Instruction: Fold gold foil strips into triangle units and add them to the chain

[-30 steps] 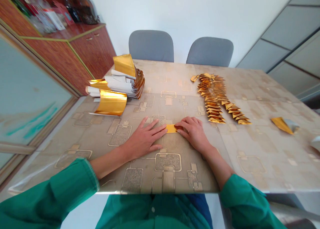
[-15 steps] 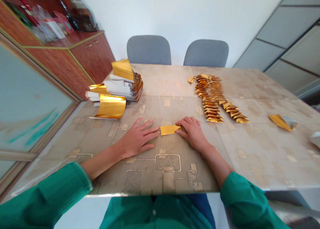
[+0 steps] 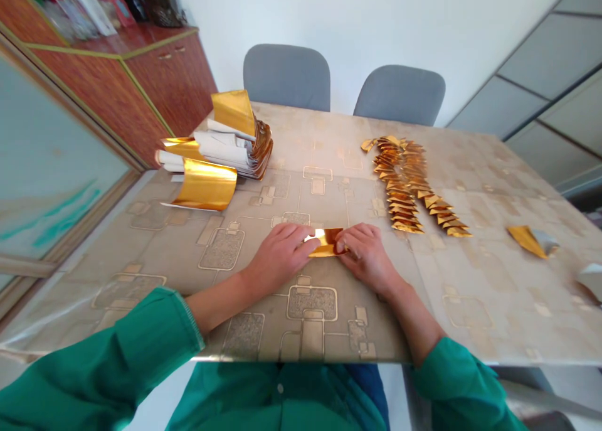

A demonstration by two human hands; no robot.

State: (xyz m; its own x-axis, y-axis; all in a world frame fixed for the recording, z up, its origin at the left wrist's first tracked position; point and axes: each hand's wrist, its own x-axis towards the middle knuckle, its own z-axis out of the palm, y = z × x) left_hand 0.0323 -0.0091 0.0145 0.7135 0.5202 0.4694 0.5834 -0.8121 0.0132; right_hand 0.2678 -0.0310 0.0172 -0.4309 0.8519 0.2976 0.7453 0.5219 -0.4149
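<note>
Both hands hold a small folded piece of gold foil paper just above the near middle of the table. My left hand pinches its left end, thumb in front and fingers behind. At the other end my right hand grips the paper with thumb and fingers closed. Its shiny face catches the light between them. Past my right hand lie rows of folded gold paper pieces, overlapping one another. A stack of gold foil sheets with white backs rests at the left back, with one curled gold sheet in front.
A patterned cover spreads over the table. One loose gold paper piece lies to the right, with a white object at the right edge. Two grey chairs stand behind the table. A wooden cabinet is at the left.
My left hand has gone from lying flat beside the paper to pinching its left end. The strip, flat before, now looks opened or bent, showing its shiny side. The view has shifted slightly.
</note>
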